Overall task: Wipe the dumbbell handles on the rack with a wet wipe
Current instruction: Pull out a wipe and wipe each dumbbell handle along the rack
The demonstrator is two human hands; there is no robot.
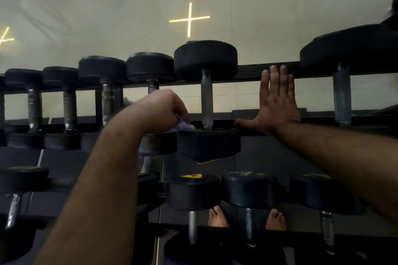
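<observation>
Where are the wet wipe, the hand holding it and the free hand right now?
wet wipe (pixel 182 126): head view, on the crumpled pale part below the fist.
left hand (pixel 164 109): head view, on the back of the fist gripping the wipe.
right hand (pixel 277 101): head view, on the back of the flat hand.

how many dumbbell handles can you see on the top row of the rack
6 clearly: four left of the left hand at, one between the hands, one far right. Another may sit at the left edge.
</observation>
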